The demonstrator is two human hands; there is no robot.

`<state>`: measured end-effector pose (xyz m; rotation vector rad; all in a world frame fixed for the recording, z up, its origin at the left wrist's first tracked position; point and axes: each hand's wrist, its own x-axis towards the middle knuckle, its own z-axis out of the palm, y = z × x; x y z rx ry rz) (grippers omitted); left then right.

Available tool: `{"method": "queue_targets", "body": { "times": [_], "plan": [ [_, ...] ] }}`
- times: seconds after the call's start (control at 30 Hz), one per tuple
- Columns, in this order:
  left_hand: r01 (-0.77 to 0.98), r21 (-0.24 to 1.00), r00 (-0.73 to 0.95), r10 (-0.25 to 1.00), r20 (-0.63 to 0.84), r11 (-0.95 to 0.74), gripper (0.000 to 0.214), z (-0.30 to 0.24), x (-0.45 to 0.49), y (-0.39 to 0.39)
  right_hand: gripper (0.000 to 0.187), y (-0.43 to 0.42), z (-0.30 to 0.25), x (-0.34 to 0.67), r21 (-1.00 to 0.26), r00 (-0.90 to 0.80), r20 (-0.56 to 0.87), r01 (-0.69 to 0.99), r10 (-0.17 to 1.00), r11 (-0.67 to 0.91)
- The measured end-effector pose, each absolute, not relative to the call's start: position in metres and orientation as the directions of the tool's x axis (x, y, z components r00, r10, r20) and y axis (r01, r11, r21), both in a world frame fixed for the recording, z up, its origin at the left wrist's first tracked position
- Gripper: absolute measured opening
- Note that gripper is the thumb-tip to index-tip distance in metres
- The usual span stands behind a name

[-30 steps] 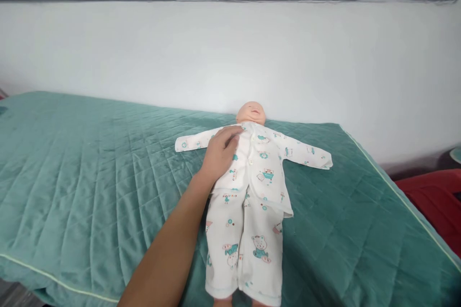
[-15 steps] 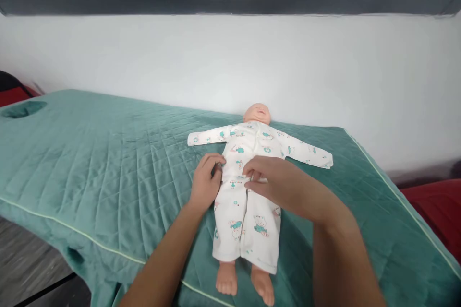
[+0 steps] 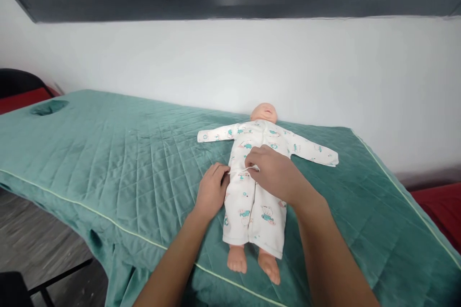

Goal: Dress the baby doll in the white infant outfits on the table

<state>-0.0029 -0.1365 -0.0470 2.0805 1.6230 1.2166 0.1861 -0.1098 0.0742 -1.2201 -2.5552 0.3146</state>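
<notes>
A baby doll [image 3: 264,112] lies on its back, head toward the wall and bare feet toward me. It wears a white baby shirt [image 3: 252,134] with green and pink prints, its sleeves spread to both sides, and matching baby pants [image 3: 239,220]. My right hand [image 3: 275,172] pinches the shirt's front hem at the waist and holds it slightly raised. At the left side of the waist, my left hand [image 3: 213,189] has its fingertips closed on the shirt's edge. The right hand covers part of the doll's belly.
The doll rests on a bed with a green quilted cover [image 3: 144,168], which has a hole [image 3: 49,107] at the far left. A white wall [image 3: 180,62] stands behind it, under a dark window frame [image 3: 252,2]. Red seats [image 3: 437,208] show at the right and far left.
My right hand has taken hold of the shirt hem and lifted it a little. My left hand stays at the doll's side. The view has shifted slightly left.
</notes>
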Motion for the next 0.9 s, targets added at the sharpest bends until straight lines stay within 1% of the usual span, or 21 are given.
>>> {"method": "queue_targets", "body": {
  "times": [0.13, 0.23, 0.4, 0.47, 0.57, 0.63, 0.67, 0.7, 0.77, 0.8, 0.9],
  "plan": [
    [0.624, 0.66, -0.014, 0.839, 0.544, -0.418, 0.012, -0.043, -0.003, -0.143, 0.017, -0.111, 0.077, 0.196, -0.379, -0.644, 0.198, 0.645, 0.739, 0.664],
    [0.617, 0.658, -0.002, 0.835, 0.55, -0.432, 0.01, -0.042, -0.003, -0.145, 0.016, -0.112, 0.078, 0.202, -0.401, -0.646, 0.18, 0.64, 0.742, 0.655],
    [0.623, 0.664, 0.062, 0.872, 0.485, -0.413, 0.013, -0.041, -0.004, -0.146, 0.019, -0.11, 0.076, 0.203, -0.412, -0.654, 0.128, 0.649, 0.745, 0.64],
    [0.608, 0.693, 0.073, 0.896, 0.438, -0.388, 0.013, -0.039, -0.005, -0.147, 0.02, -0.109, 0.074, 0.202, -0.416, -0.656, 0.116, 0.649, 0.746, 0.636],
    [0.517, 0.773, 0.11, 0.924, 0.365, -0.367, 0.012, -0.036, -0.009, -0.144, 0.021, -0.107, 0.071, 0.202, -0.421, -0.653, 0.105, 0.654, 0.75, 0.629],
    [0.496, 0.796, 0.085, 0.932, 0.353, -0.347, 0.013, -0.036, -0.015, -0.134, 0.02, -0.106, 0.07, 0.203, -0.43, -0.648, 0.103, 0.656, 0.755, 0.621],
    [0.528, 0.78, 0.048, 0.929, 0.366, -0.335, 0.016, -0.037, -0.019, -0.125, 0.02, -0.106, 0.07, 0.204, -0.437, -0.645, 0.102, 0.655, 0.757, 0.617],
    [0.597, 0.738, -0.012, 0.917, 0.399, -0.313, 0.02, -0.038, -0.023, -0.114, 0.019, -0.106, 0.07, 0.204, -0.446, -0.645, 0.101, 0.651, 0.758, 0.614],
    [0.761, 0.598, -0.079, 0.878, 0.471, -0.252, 0.04, -0.042, -0.033, -0.088, 0.016, -0.107, 0.071, 0.205, -0.476, -0.647, 0.104, 0.634, 0.755, 0.609],
    [0.817, 0.54, -0.099, 0.871, 0.481, -0.205, 0.048, -0.043, -0.038, -0.074, 0.015, -0.107, 0.072, 0.205, -0.499, -0.649, 0.103, 0.622, 0.754, 0.604],
    [0.891, 0.453, -0.185, 0.898, 0.399, -0.018, 0.059, -0.044, -0.052, -0.036, 0.016, -0.109, 0.074, 0.203, -0.596, -0.646, 0.104, 0.568, 0.756, 0.568]
  ]
}}
